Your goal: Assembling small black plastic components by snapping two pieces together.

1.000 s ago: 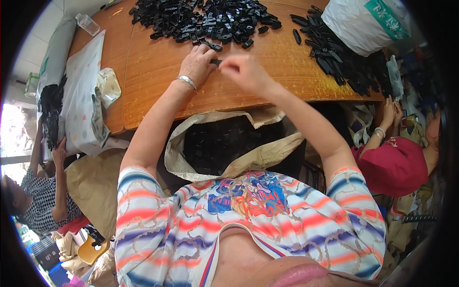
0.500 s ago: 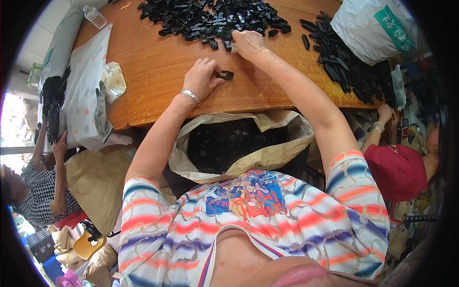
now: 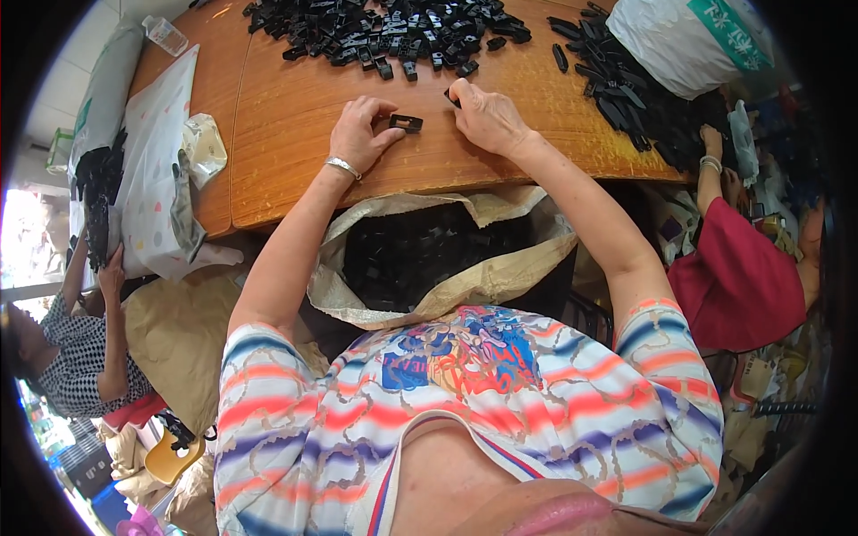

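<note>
A: Taking the head view, what does the left hand have?

B: The left hand (image 3: pixel 357 136) is partly open, fingers curled and thumb stretched out, with a small black frame piece (image 3: pixel 416 127) at their tips. Whether it grips the piece firmly or only steadies it against the worktop (image 3: pixel 304 134), I can't tell.

A: And the right hand?

B: The right hand (image 3: pixel 492 118) is mostly closed, a dark part (image 3: pixel 452 98) pinched at thumb and forefinger. Its full shape is hidden.

A: Where are those two pieces?

B: Apart from each other, over the worktop's middle, on the near side of a heap of black pieces (image 3: pixel 393 40). Longer black strips (image 3: pixel 617 112) lie to the right, by a white bag (image 3: pixel 666 49). Nearer than the worktop's edge, an open sack (image 3: pixel 523 265) has dark pieces inside.

A: How would the frame handle?

B: Light and stiff, I'd judge; it looks like moulded plastic, perhaps a bit slippery. The thin bars might bend or crack under a hard squeeze, so I'd pinch the outer edges near one end, keeping fingertips clear of the opening.
</note>
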A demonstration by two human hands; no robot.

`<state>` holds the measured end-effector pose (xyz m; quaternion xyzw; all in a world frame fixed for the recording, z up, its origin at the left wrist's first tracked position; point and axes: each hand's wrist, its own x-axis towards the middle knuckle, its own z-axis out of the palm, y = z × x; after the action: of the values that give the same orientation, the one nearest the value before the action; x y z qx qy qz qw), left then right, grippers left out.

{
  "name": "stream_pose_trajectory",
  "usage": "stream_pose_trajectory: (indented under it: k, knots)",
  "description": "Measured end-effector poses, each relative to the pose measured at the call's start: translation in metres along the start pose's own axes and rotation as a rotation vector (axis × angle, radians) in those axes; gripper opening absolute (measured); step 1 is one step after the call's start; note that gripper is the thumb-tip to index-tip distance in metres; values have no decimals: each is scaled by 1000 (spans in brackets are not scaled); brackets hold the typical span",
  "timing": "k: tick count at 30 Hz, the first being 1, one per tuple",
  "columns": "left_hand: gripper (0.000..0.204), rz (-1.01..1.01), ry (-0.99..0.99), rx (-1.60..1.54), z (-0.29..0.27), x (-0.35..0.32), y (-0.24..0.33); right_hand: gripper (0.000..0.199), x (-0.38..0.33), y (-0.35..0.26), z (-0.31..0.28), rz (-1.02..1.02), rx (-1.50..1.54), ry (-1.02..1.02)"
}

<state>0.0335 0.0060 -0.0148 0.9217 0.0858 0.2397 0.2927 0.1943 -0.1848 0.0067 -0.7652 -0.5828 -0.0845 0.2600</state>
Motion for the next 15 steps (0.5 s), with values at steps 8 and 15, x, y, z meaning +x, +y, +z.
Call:
stream_pose_trajectory:
  k: [8,15]
  knots:
    - [33,-4,3,18,2,-2,-2,20,-3,-7,-7,89,-32,-70]
    - [33,2,8,22,1,-3,0,20,-7,-10,-10,223,-142,-93]
